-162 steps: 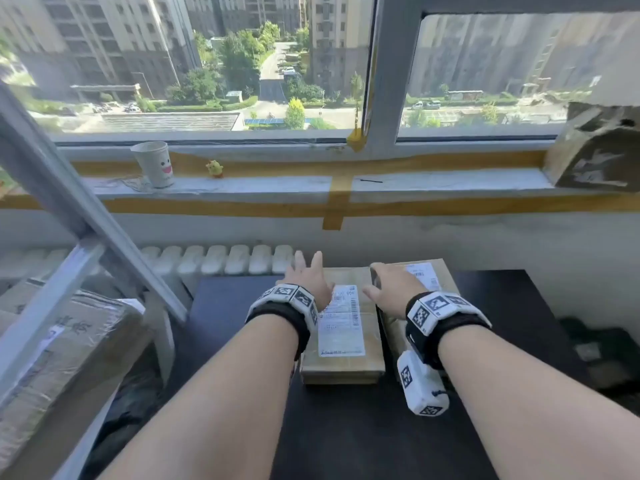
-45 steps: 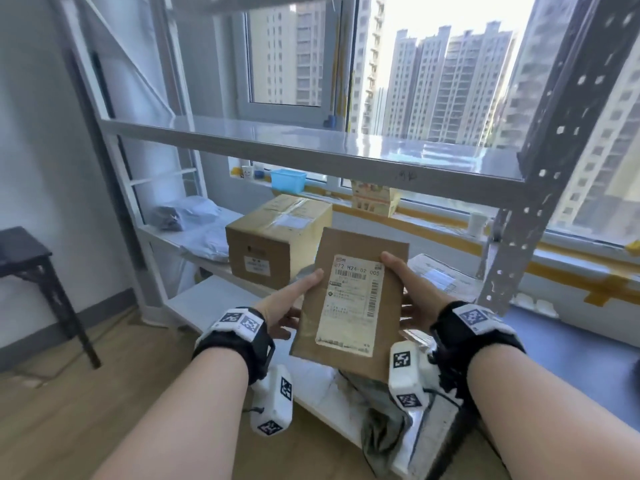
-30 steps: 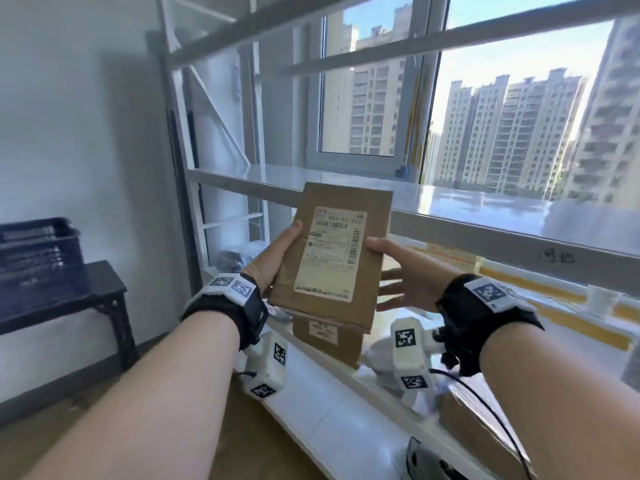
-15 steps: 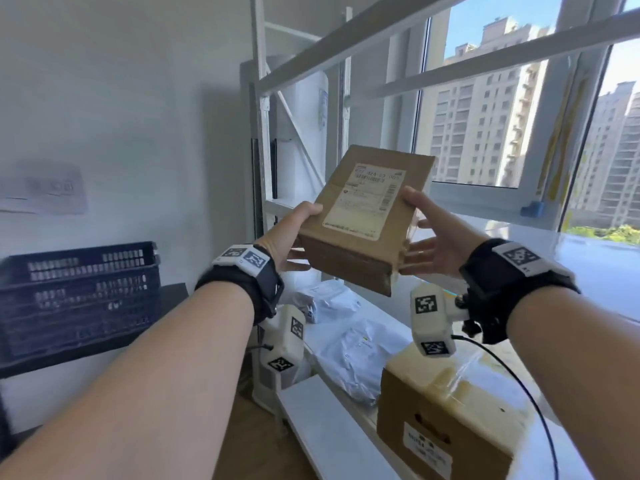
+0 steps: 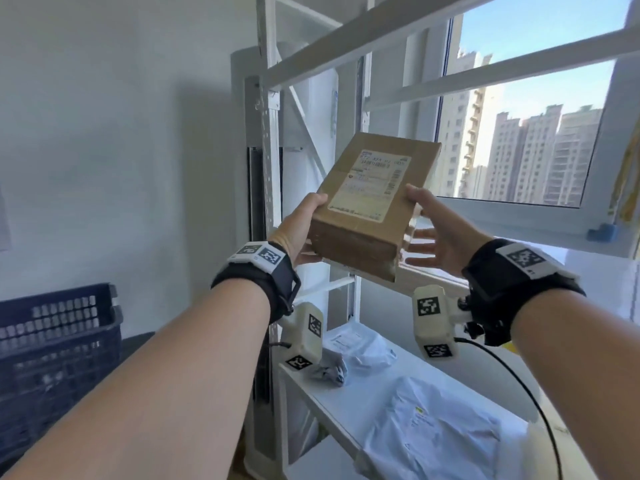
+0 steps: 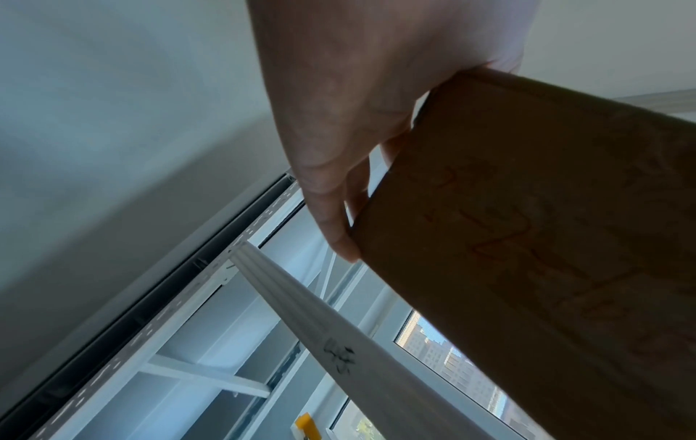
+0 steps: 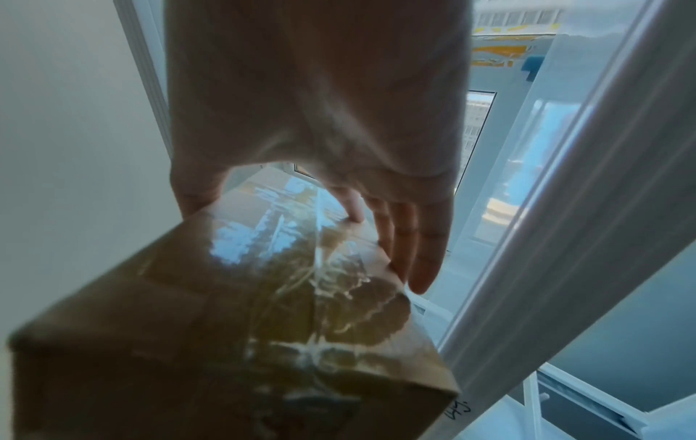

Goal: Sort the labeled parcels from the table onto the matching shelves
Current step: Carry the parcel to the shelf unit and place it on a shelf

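Observation:
A flat brown cardboard parcel (image 5: 374, 206) with a white shipping label is held up in front of the white metal shelf rack (image 5: 268, 140), tilted with its far end higher. My left hand (image 5: 303, 225) grips its left edge, thumb on top and fingers underneath. My right hand (image 5: 433, 230) pinches the right edge, thumb on the label side, fingers spread below. The left wrist view shows the parcel's underside (image 6: 546, 238) above a shelf beam (image 6: 339, 354) with handwriting on it. In the right wrist view the taped end of the parcel (image 7: 244, 327) is close to a marked beam (image 7: 565, 238).
On the lower shelf (image 5: 346, 410) lie white poly mailers (image 5: 433, 441) and a smaller bag (image 5: 360, 344). A dark plastic crate (image 5: 52, 341) stands at the left by the wall. Behind the rack is a window (image 5: 519, 133). A higher beam (image 5: 363, 36) crosses overhead.
Both hands have lifted the parcel higher and closer to the rack's middle shelf. The big carton on the lower shelf has dropped out of view.

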The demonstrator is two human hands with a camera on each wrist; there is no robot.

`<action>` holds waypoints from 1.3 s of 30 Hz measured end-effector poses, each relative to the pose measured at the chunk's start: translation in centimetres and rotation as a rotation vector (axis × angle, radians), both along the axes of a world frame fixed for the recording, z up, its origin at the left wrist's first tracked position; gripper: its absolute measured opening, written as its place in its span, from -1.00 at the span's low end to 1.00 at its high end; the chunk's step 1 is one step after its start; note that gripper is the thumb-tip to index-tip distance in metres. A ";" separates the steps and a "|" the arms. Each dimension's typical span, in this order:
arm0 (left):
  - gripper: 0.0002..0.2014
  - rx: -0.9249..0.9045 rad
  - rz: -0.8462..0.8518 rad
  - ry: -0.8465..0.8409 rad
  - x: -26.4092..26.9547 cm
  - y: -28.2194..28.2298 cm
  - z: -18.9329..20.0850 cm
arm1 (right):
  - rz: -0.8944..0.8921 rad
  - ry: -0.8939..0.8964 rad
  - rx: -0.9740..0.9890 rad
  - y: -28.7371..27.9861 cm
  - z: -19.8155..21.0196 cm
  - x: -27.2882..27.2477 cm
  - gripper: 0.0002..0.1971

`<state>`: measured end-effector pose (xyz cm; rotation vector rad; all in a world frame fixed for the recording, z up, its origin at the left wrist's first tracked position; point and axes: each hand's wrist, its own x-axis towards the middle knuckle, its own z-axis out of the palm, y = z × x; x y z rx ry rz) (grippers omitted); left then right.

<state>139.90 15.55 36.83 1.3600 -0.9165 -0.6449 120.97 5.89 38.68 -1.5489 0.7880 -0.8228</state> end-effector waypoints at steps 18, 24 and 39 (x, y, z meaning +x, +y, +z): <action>-0.57 0.063 -0.330 -0.121 11.6 -18.1 1.9 | -0.419 -0.036 -0.044 -13.2 1.7 10.9 -0.44; -0.54 0.189 -0.414 -0.163 11.0 -22.4 3.4 | -0.433 0.067 0.012 -15.8 1.9 10.9 -0.56; -0.51 0.312 -0.487 -0.266 11.8 -24.7 3.2 | -0.603 0.148 0.131 -15.9 0.8 11.3 -0.24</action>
